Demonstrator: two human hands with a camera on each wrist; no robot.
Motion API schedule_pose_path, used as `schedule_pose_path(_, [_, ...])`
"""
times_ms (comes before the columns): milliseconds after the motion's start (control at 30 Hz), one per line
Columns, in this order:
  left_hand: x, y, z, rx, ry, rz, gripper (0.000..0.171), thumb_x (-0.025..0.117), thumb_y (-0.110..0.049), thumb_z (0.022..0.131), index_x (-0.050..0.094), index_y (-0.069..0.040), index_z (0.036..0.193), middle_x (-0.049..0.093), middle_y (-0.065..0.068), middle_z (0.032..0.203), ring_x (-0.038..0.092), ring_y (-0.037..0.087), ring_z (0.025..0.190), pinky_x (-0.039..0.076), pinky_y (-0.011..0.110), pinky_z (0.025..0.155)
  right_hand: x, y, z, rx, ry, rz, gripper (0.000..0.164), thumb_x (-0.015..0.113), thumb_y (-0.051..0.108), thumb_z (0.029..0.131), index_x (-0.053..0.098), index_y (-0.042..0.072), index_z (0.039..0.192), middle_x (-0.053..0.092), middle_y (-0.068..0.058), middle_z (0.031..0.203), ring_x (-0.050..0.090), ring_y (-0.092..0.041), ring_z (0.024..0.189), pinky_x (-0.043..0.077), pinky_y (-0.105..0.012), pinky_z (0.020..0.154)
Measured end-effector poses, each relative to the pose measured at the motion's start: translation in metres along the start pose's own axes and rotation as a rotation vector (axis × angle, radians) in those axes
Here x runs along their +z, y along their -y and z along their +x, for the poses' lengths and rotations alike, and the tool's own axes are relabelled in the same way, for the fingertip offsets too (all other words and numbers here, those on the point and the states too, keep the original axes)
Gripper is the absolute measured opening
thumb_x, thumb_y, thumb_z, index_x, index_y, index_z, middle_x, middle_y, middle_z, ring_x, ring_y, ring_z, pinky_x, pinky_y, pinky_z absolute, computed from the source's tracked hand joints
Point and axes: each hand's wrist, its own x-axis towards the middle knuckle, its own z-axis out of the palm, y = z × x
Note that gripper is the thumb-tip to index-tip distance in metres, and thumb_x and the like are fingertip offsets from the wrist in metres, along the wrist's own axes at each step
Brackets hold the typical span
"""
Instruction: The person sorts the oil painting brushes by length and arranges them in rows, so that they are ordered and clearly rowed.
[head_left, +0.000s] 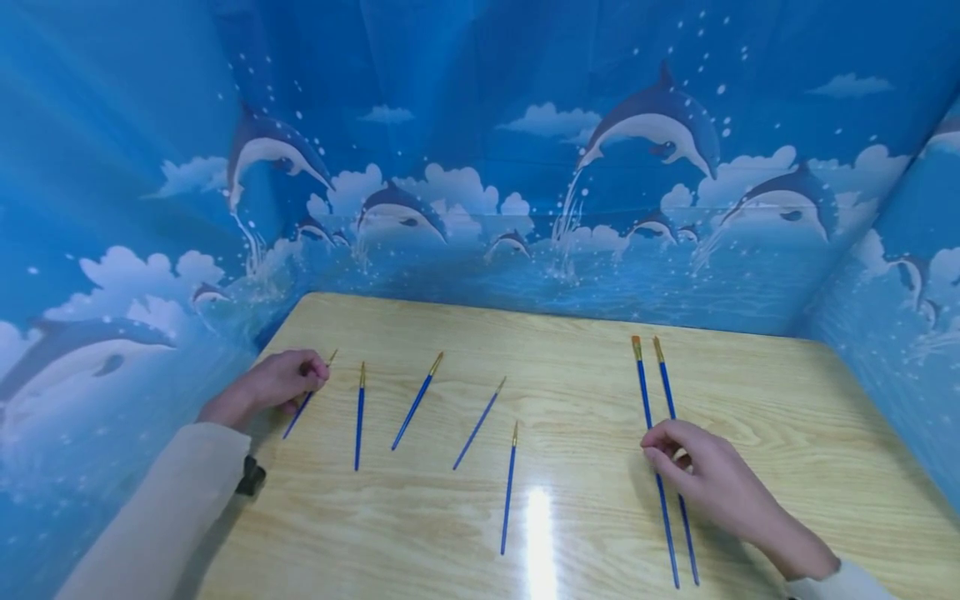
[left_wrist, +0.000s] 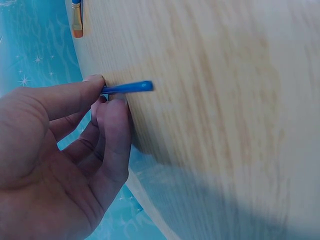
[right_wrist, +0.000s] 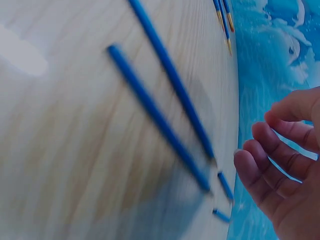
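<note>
The pale sleeve (head_left: 161, 504) lies nearest, stretching in from eight o'clock of the head view. Its left hand (head_left: 287, 382), between eight and nine, pinches a thin brush (head_left: 298, 414) between thumb and fingers, its handle pointing down toward seven. The right hand (head_left: 705, 471), at four o'clock, has its fingers loosely bent and grips nothing; whether its fingertips brush the handle beneath is hard to judge. Under it, the flat-tipped brush (head_left: 646, 400) and its long neighbour (head_left: 667, 393) lie side by side, tips toward twelve. Four smaller brushes rest apart on the wooden table (head_left: 577, 400) between the hands: one (head_left: 360, 417) between seven and eight, another (head_left: 412, 412) at seven, and two, a slanted brush (head_left: 479, 423) and a steeper one (head_left: 509, 492), near six.

The round handles could roll if nudged, so a dipping right wrist might knock the close-lying pair askew. The left grip covers only a small part of a slender shaft; a loose pinch could let it swivel, and so near the table's edge, a dropped brush might go over.
</note>
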Motion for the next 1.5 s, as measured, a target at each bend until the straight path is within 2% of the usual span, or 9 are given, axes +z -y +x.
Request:
schedule_pose_path(233, [0.001, -0.001, -0.001, -0.001, 0.001, -0.004, 0.012, 0.055, -0.016, 0.115, 0.061, -0.007, 0.118, 0.057, 0.009, 0.098, 0.056, 0.023, 0.084, 0.054, 0.037, 0.070, 0.007, 0.022, 0.018, -0.024, 0.054, 0.027, 0.005, 0.072, 0.012, 0.106, 0.075, 0.016, 0.108, 0.073, 0.007, 0.099, 0.064, 0.001, 0.087, 0.058, -0.025, 0.074])
schedule_pose_path(500, [0.001, -0.004, -0.003, 0.025, -0.003, -0.002, 0.012, 0.055, -0.016, 0.114, 0.061, -0.006, 0.119, 0.057, 0.009, 0.097, 0.055, 0.023, 0.084, 0.054, 0.037, 0.069, 0.018, 0.036, 0.032, -0.045, 0.091, 0.066, 0.006, 0.071, 0.010, 0.106, 0.075, 0.012, 0.110, 0.074, 0.004, 0.100, 0.065, 0.000, 0.088, 0.058, -0.025, 0.075])
schedule_pose_path(800, [0.002, -0.002, -0.003, 0.015, -0.011, 0.000, 0.012, 0.055, -0.015, 0.114, 0.062, -0.006, 0.118, 0.058, 0.009, 0.098, 0.055, 0.023, 0.085, 0.054, 0.037, 0.070, 0.031, 0.053, 0.042, -0.068, 0.148, 0.092, 0.008, 0.069, 0.012, 0.106, 0.074, 0.011, 0.113, 0.072, 0.007, 0.099, 0.064, 0.001, 0.087, 0.058, -0.024, 0.076])
schedule_pose_path(1200, [0.002, 0.000, -0.001, -0.007, -0.016, 0.006, 0.011, 0.055, -0.014, 0.114, 0.062, -0.006, 0.118, 0.059, 0.010, 0.101, 0.057, 0.024, 0.088, 0.056, 0.036, 0.071, 0.052, 0.076, 0.051, -0.192, 0.205, 0.081, 0.013, 0.072, 0.016, 0.106, 0.075, 0.010, 0.117, 0.070, 0.010, 0.097, 0.061, 0.003, 0.084, 0.056, -0.023, 0.073])
schedule_pose_path(1500, [0.001, -0.001, -0.001, -0.011, -0.019, 0.008, 0.012, 0.055, -0.016, 0.114, 0.062, -0.007, 0.119, 0.059, 0.010, 0.102, 0.056, 0.024, 0.089, 0.055, 0.036, 0.072, 0.065, 0.088, 0.054, -0.185, 0.273, 0.143, 0.015, 0.072, 0.020, 0.106, 0.075, 0.011, 0.117, 0.069, 0.010, 0.095, 0.061, 0.001, 0.083, 0.055, -0.023, 0.072])
